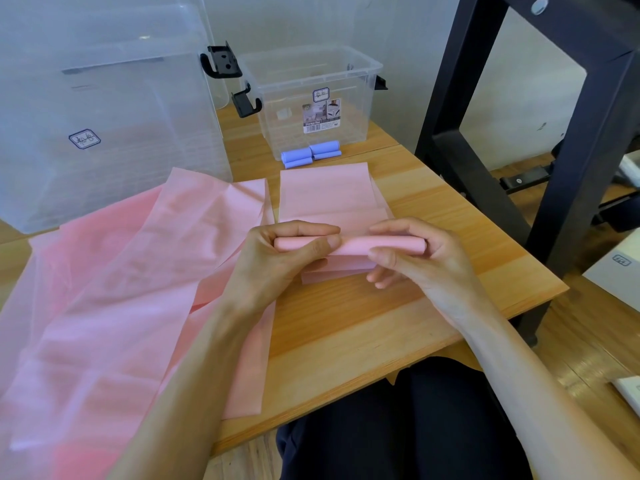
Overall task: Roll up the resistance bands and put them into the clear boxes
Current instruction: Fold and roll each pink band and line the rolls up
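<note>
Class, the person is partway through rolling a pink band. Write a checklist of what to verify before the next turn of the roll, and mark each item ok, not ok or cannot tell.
1. Both ends of the pink roll gripped: ok, left hand and right hand each hold an end.
2. Roll even along its length: ok, no coning visible.
3. Unrolled pink band ahead lies flat: ok, only slight folds near the roll.
4. Small clear box open to receive it: ok, no lid on it.
5. Blue rolls already boxed: not ok, they lie on the table before the box.
6. Roll tightness: cannot tell.
</note>
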`<move>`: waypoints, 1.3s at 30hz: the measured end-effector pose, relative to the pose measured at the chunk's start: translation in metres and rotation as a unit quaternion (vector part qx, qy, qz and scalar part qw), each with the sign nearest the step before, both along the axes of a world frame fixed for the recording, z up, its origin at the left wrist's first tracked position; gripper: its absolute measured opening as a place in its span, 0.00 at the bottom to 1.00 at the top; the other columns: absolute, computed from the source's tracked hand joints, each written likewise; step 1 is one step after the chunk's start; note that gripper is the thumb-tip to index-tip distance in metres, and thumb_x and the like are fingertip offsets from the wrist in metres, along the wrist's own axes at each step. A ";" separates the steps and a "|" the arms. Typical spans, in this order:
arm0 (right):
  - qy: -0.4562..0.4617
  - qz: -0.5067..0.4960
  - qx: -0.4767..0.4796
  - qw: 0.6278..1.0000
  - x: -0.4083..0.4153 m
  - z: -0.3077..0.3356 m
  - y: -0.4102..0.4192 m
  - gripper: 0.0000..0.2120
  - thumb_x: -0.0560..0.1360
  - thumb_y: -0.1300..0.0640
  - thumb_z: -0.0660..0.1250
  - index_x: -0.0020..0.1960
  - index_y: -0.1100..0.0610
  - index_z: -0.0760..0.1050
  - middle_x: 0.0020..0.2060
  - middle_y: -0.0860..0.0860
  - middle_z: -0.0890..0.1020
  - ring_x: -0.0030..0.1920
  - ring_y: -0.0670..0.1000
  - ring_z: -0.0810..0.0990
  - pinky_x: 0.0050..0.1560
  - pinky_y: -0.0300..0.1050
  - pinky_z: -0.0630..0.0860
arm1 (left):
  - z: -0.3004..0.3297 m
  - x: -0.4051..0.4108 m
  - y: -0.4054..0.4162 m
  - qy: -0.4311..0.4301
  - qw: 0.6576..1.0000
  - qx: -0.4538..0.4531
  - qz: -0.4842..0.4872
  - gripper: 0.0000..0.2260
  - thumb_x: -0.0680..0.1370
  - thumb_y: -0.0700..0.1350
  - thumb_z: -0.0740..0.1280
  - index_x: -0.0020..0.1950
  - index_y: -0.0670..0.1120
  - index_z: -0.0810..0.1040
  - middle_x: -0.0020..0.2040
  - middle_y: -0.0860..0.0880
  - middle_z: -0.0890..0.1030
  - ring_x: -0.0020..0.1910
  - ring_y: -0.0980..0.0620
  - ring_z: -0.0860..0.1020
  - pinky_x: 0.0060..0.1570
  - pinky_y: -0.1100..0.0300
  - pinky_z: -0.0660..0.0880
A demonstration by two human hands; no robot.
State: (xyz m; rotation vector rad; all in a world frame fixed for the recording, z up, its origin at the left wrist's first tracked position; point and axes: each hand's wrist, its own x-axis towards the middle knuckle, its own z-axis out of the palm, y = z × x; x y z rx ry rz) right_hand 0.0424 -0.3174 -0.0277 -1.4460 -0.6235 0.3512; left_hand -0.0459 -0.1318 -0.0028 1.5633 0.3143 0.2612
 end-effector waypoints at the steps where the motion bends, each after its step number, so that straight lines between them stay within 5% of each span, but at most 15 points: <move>1: -0.003 -0.002 -0.001 1.000 0.000 0.000 0.000 0.13 0.71 0.60 0.72 0.55 0.60 0.80 0.40 0.57 0.86 0.34 0.57 0.85 0.35 0.45 0.82 | 0.000 0.000 0.000 0.002 1.000 0.000 -0.002 0.10 0.65 0.48 0.77 0.45 0.50 0.88 0.47 0.46 0.87 0.44 0.50 0.83 0.55 0.52 0.81; 9: 0.006 0.000 0.006 1.000 -0.001 0.001 0.000 0.14 0.71 0.59 0.72 0.56 0.59 0.79 0.38 0.59 0.85 0.31 0.57 0.84 0.33 0.47 0.82 | 0.000 0.000 0.001 0.001 1.000 0.005 0.001 0.10 0.63 0.49 0.77 0.43 0.50 0.88 0.45 0.46 0.86 0.42 0.51 0.82 0.53 0.54 0.81; 14: 0.014 -0.020 0.004 1.000 0.000 0.001 -0.001 0.09 0.71 0.56 0.72 0.48 0.60 0.81 0.32 0.59 0.83 0.26 0.56 0.81 0.29 0.45 0.79 | 0.000 -0.001 -0.001 -0.006 1.000 0.012 -0.028 0.10 0.63 0.48 0.77 0.44 0.51 0.87 0.43 0.49 0.86 0.41 0.53 0.82 0.48 0.60 0.81; 19: 0.004 -0.006 0.001 1.000 -0.001 0.001 -0.001 0.14 0.69 0.57 0.73 0.54 0.57 0.79 0.37 0.58 0.85 0.30 0.56 0.83 0.32 0.45 0.81 | 0.000 -0.001 -0.001 -0.006 1.000 0.004 0.004 0.09 0.64 0.48 0.77 0.43 0.51 0.88 0.45 0.46 0.86 0.42 0.50 0.82 0.54 0.53 0.81; 24: 0.005 -0.023 -0.004 1.000 -0.001 0.000 -0.002 0.10 0.71 0.55 0.72 0.46 0.62 0.80 0.34 0.59 0.84 0.28 0.56 0.82 0.30 0.45 0.80 | 0.000 -0.001 -0.001 -0.013 1.000 0.017 -0.013 0.09 0.63 0.47 0.77 0.43 0.50 0.87 0.43 0.49 0.87 0.43 0.55 0.83 0.49 0.61 0.81; 29: 0.001 0.001 -0.004 1.000 -0.001 0.001 -0.001 0.11 0.71 0.59 0.72 0.53 0.60 0.80 0.38 0.55 0.85 0.34 0.57 0.85 0.34 0.46 0.82 | -0.001 0.000 0.001 -0.003 1.000 0.017 -0.008 0.08 0.65 0.47 0.76 0.44 0.50 0.87 0.45 0.49 0.87 0.43 0.53 0.82 0.52 0.56 0.80; 33: 0.011 -0.012 0.003 1.000 0.000 0.000 -0.002 0.12 0.74 0.54 0.69 0.53 0.60 0.80 0.36 0.58 0.85 0.30 0.57 0.83 0.32 0.47 0.81 | -0.001 -0.001 -0.001 -0.001 0.999 0.020 -0.043 0.12 0.65 0.45 0.76 0.47 0.49 0.86 0.40 0.51 0.86 0.39 0.56 0.82 0.40 0.65 0.79; 39: 0.004 0.015 0.002 1.000 -0.001 0.001 -0.002 0.13 0.72 0.60 0.71 0.56 0.60 0.80 0.41 0.58 0.86 0.32 0.56 0.84 0.34 0.46 0.82 | -0.001 0.001 0.000 -0.002 1.000 0.007 -0.004 0.09 0.66 0.48 0.76 0.45 0.50 0.88 0.43 0.45 0.86 0.39 0.53 0.82 0.44 0.62 0.80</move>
